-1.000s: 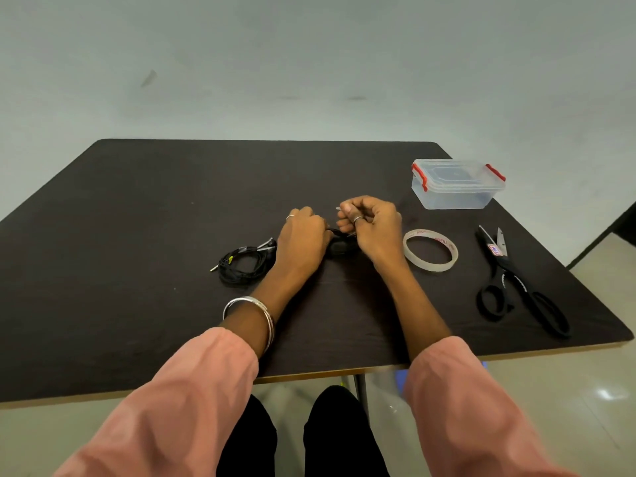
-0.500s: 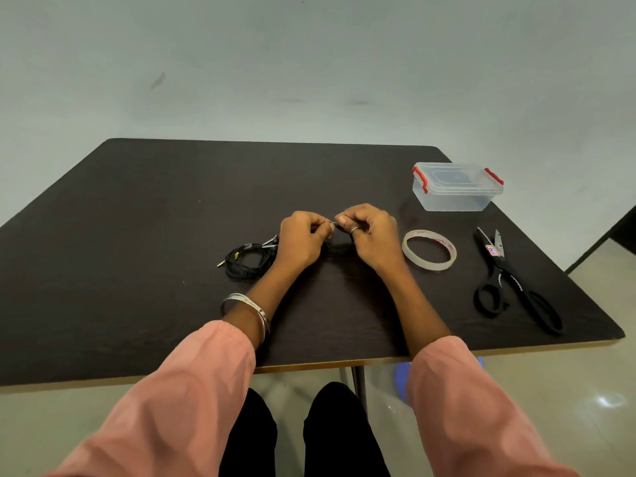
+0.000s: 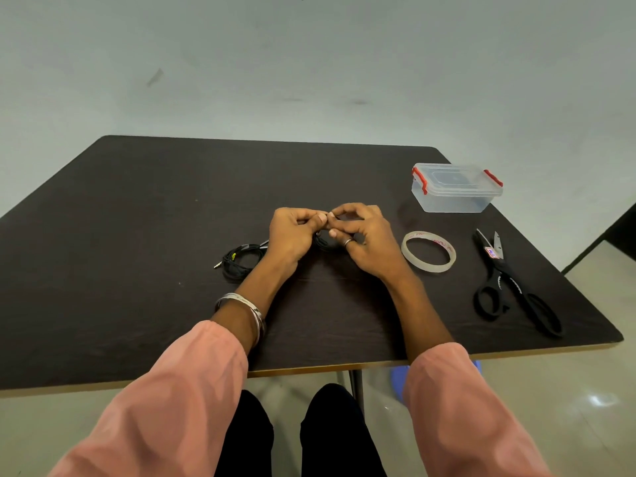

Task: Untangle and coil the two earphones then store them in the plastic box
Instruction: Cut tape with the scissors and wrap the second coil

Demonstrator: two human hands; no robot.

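— Pinched tight, both of them: my left hand (image 3: 292, 232) and right hand (image 3: 364, 235) meet fingertip to fingertip over the middle of the tabletop (image 3: 137, 235), closed on a black earphone cord (image 3: 323, 243). Most of that cord is hidden under my knuckles — I only see a dark loop below the thumbs.

— Why hold it so close in?

— My guess is I'm working a small turn of the coil or tucking an end, so the fingers need to sit right at the wire. Wrists are lowered toward the near edge, which steadies them.

— And the other earphone?

— Second earphone (image 3: 241, 259) lies just beside my left wrist, toward the left edge, already in a rough ring with its plug poking outward. It looks coiled, though I can't tell how neatly.

— Further out?

— A tape roll (image 3: 428, 251) sits flat near my right hand, probably for binding the coils. Scissors (image 3: 509, 284) lie beyond it along the right edge, blades pointing away from me. Farthest, near the far right corner, the plastic box (image 3: 456, 192) stands with its lid on and red clips at the ends — it needs opening before anything goes in.
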